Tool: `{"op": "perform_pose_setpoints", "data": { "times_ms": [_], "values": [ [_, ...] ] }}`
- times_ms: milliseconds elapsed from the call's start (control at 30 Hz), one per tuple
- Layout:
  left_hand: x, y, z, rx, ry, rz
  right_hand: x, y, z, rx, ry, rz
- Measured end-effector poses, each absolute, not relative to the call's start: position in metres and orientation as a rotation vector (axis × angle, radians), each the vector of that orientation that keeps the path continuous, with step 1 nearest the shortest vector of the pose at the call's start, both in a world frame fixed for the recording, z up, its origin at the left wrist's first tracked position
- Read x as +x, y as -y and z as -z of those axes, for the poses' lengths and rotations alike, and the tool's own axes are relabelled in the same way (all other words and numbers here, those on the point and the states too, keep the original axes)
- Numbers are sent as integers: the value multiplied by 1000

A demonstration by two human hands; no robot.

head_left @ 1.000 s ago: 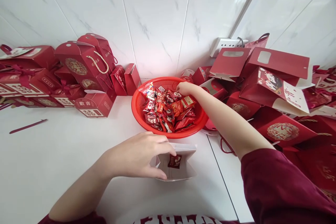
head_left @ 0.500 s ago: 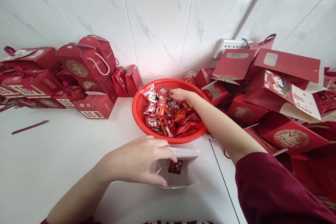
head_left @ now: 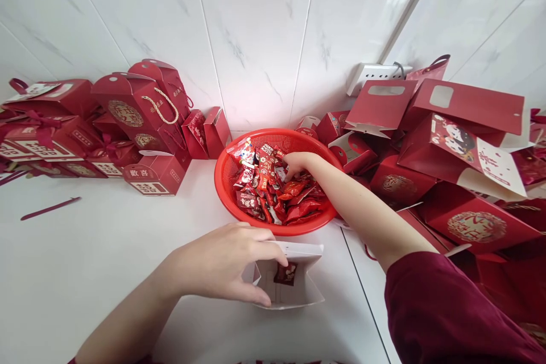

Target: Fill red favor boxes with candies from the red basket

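Observation:
My left hand (head_left: pixel 232 264) holds an open paper box (head_left: pixel 305 284) by its left part, thumb on the near edge and fingers on the far edge. The inside of the box is white, and one dark red wrapped candy (head_left: pixel 285 273) lies in it. Just beyond stands a red plastic basket (head_left: pixel 222 182) heaped with red wrapped candies (head_left: pixel 264 173). My right hand (head_left: pixel 300 164) is down in the basket among these candies, fingers bent and close together. What its fingertips hold, if anything, is hidden.
Folded red gift boxes (head_left: pixel 157 172) stand along the wall at the left. More red boxes (head_left: pixel 473 224) are piled loosely at the right, near a white power strip (head_left: pixel 375 74). A dark red ribbon (head_left: pixel 50 209) lies on the white table (head_left: pixel 106 250).
My right hand has shifted slightly right and nearer within the basket, its fingers now bent more downward. My left hand and the box stay in place.

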State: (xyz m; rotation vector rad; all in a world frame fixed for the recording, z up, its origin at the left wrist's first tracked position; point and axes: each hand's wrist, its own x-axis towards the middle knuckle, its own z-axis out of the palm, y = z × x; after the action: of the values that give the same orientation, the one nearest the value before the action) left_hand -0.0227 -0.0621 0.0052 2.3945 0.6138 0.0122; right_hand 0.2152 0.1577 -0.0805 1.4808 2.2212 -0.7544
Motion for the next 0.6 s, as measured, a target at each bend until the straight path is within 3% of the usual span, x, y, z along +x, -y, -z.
{"op": "perform_pose_setpoints", "data": {
  "times_ms": [233, 467, 500, 600],
  "values": [
    [-22, 62, -4, 2402, -599, -35, 216, -154, 75, 1520, -2414, 728],
    [-21, 63, -6, 2394, -614, -23, 225, -104, 20, 1812, -2740, 664],
    [-21, 63, -6, 2392, -611, -33, 227, -86, 11, 1785, -2846, 754],
    [-21, 61, -5, 2382, -596, -49, 233, -20, -14, 1331, -3144, 1756]
  ]
}}
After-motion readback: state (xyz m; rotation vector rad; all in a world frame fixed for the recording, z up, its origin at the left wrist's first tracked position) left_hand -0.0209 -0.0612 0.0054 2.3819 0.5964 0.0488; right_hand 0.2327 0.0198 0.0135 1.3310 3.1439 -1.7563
